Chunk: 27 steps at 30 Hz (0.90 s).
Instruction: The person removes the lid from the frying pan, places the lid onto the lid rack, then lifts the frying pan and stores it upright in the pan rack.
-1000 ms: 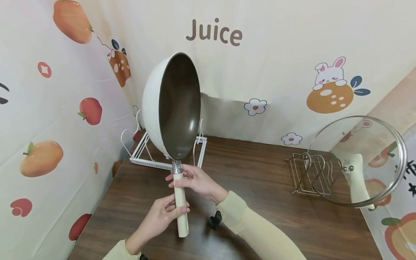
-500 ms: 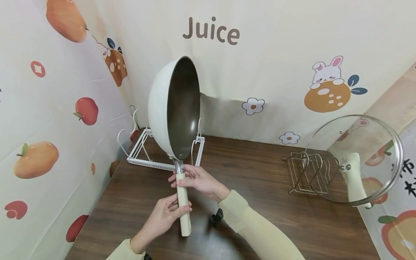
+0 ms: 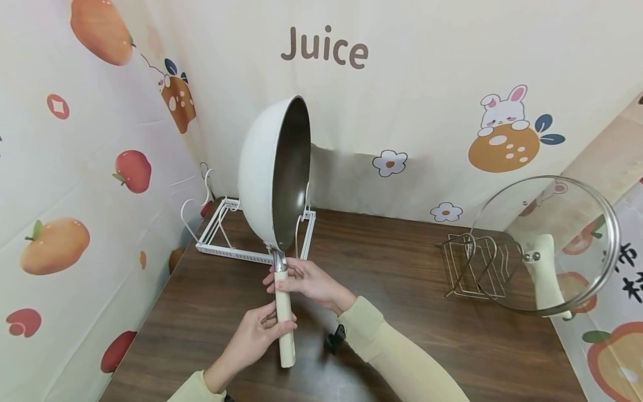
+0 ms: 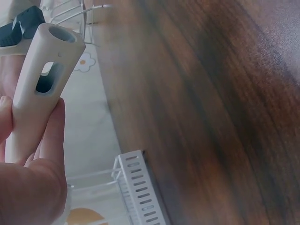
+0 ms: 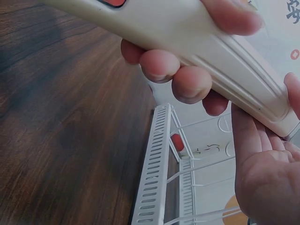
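A wok [image 3: 258,167], white outside and dark inside, is held up on its side, its opening turned to the right. My left hand [image 3: 253,335] grips the lower part of its cream handle [image 3: 283,301]. Higher up, just below the metal collar, my right hand [image 3: 311,282] holds the same handle between thumb and fingers. A hanging slot shows at the handle's end in the left wrist view. Behind the wok stands a white wire rack [image 3: 236,255] with curved uprights, partly hidden by the bowl; whether they touch I cannot tell.
At the right, a glass lid [image 3: 575,223] with a cream handle stands tilted in a small metal wire rack [image 3: 474,293]. Both racks are on the dark wooden table [image 3: 382,268]. Fruit-printed cloth walls [image 3: 427,84] close off the back and sides.
The wok has turned about its handle, so less of its dark inside shows. Its bowl has moved a little right and its top edge sits lower. Both hands keep their hold on the handle.
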Available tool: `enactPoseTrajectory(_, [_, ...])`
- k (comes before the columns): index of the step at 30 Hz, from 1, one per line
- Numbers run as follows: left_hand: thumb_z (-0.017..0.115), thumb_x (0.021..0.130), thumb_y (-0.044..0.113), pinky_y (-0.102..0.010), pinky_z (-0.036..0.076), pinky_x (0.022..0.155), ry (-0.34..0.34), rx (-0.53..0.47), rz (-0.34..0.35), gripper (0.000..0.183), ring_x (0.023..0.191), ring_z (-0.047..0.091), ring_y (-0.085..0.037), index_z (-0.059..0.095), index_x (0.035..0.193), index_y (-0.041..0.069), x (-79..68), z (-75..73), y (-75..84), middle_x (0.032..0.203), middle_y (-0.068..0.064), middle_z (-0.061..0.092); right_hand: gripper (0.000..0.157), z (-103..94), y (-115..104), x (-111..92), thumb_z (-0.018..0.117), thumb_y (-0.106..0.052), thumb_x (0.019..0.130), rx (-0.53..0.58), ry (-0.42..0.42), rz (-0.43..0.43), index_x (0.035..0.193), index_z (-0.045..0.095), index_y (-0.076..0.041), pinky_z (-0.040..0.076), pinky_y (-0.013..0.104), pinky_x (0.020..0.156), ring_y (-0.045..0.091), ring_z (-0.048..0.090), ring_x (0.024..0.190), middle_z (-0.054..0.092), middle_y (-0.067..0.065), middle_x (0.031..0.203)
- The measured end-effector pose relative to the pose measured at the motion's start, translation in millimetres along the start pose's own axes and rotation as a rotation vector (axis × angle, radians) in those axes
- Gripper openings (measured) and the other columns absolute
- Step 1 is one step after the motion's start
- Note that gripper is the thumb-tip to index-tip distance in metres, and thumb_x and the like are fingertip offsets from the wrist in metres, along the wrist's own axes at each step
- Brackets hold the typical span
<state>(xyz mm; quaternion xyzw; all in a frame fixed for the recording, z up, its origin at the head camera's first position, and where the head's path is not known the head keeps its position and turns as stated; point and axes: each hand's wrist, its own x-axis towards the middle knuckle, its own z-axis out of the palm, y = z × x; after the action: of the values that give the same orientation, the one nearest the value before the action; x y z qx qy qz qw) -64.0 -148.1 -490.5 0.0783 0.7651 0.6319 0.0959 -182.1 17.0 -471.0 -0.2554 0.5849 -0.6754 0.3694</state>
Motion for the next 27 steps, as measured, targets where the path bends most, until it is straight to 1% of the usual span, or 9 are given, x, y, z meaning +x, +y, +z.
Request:
enactPoseTrajectory(4, [0.074, 0.095, 0.018, -0.021, 0.06, 0.082, 0.0, 0.004, -0.032, 0.028, 0.097, 0.076, -0.008, 0.069, 0.114, -0.002, -0.1, 0.8, -2.8, 0.104, -0.016, 0.076, 0.036, -0.6, 3, -1, 0.062, -0.006, 0.101, 0.001, 0.001, 0.011, 0.134, 0.053, 0.004, 0.055, 0.032, 0.105, 0.008, 0.073, 0.103, 0.064, 0.031, 0.134])
enactPoseTrajectory(6, [0.075, 0.095, 0.019, -0.021, 0.06, 0.083, -0.003, 0.006, -0.033, 0.029, 0.098, 0.075, -0.007, 0.069, 0.114, -0.002, 0.1, 0.9, -4.5, 0.104, -0.016, 0.076, 0.035, -0.6, 4, -1, 0.062, -0.006, 0.101, 0.007, 0.002, 0.013, 0.134, 0.053, 0.003, 0.055, 0.033, 0.105, 0.008, 0.073, 0.102, 0.064, 0.031, 0.134])
enactPoseTrajectory(9, [0.074, 0.095, 0.017, -0.021, 0.06, 0.083, -0.008, 0.004, -0.03, 0.027, 0.097, 0.075, -0.004, 0.069, 0.114, -0.001, 0.9, 1.2, -7.3, 0.106, -0.022, 0.075, 0.036, -0.9, 5, -2, 0.062, -0.006, 0.101, 0.016, 0.004, 0.017, 0.135, 0.053, 0.002, 0.055, 0.033, 0.105, 0.007, 0.073, 0.102, 0.063, 0.032, 0.135])
enactPoseTrajectory(12, [0.073, 0.096, 0.013, -0.02, 0.06, 0.083, -0.011, 0.001, -0.034, 0.024, 0.097, 0.074, -0.004, 0.069, 0.114, -0.002, 1.4, 1.8, -9.1, 0.106, -0.023, 0.075, 0.037, -1.1, 7, -2, 0.062, -0.006, 0.101, 0.02, 0.003, 0.022, 0.135, 0.052, 0.002, 0.054, 0.032, 0.105, 0.006, 0.073, 0.102, 0.06, 0.034, 0.137])
enactPoseTrajectory(16, [0.073, 0.096, 0.012, -0.019, 0.06, 0.083, -0.014, -0.005, -0.039, 0.03, 0.1, 0.076, -0.012, 0.067, 0.119, -0.006, 0.5, 1.8, -10.8, 0.105, -0.018, 0.077, 0.037, -1.6, 10, -2, 0.062, -0.007, 0.101, 0.025, 0.006, 0.023, 0.135, 0.052, 0.005, 0.055, 0.032, 0.104, 0.007, 0.073, 0.102, 0.059, 0.037, 0.137])
enactPoseTrajectory(18, [0.073, 0.096, 0.013, -0.019, 0.059, 0.083, -0.017, -0.011, -0.039, 0.035, 0.102, 0.077, -0.018, 0.065, 0.123, -0.009, -0.8, 1.6, -11.4, 0.105, -0.016, 0.077, 0.037, -1.8, 13, -2, 0.062, -0.007, 0.101, 0.027, 0.015, 0.03, 0.135, 0.052, 0.005, 0.055, 0.032, 0.104, 0.007, 0.073, 0.102, 0.061, 0.035, 0.135])
enactPoseTrajectory(20, [0.072, 0.096, 0.014, -0.018, 0.059, 0.084, -0.025, -0.014, -0.04, 0.041, 0.103, 0.077, -0.02, 0.063, 0.127, -0.011, -2.1, 1.5, -12.9, 0.106, -0.016, 0.077, 0.036, -2.0, 16, -3, 0.062, -0.006, 0.101, 0.033, 0.025, 0.045, 0.134, 0.053, 0.003, 0.055, 0.031, 0.103, 0.007, 0.073, 0.101, 0.063, 0.032, 0.134])
enactPoseTrajectory(23, [0.072, 0.097, 0.014, -0.018, 0.059, 0.084, -0.032, -0.028, -0.052, 0.047, 0.102, 0.076, -0.013, 0.059, 0.132, -0.014, -3.8, 1.9, -15.0, 0.108, -0.023, 0.076, 0.036, -2.1, 21, -3, 0.062, -0.005, 0.101, 0.048, 0.026, 0.064, 0.134, 0.053, 0.003, 0.055, 0.031, 0.103, 0.007, 0.073, 0.101, 0.064, 0.031, 0.134])
enactPoseTrajectory(27, [0.072, 0.097, 0.014, -0.017, 0.059, 0.083, -0.037, -0.042, -0.057, 0.051, 0.099, 0.073, -0.002, 0.055, 0.135, -0.017, -4.4, 3.0, -18.9, 0.11, -0.032, 0.073, 0.037, -2.5, 25, -4, 0.061, -0.004, 0.101, 0.061, 0.025, 0.063, 0.135, 0.05, 0.008, 0.057, 0.03, 0.101, 0.007, 0.072, 0.1, 0.063, 0.032, 0.133])
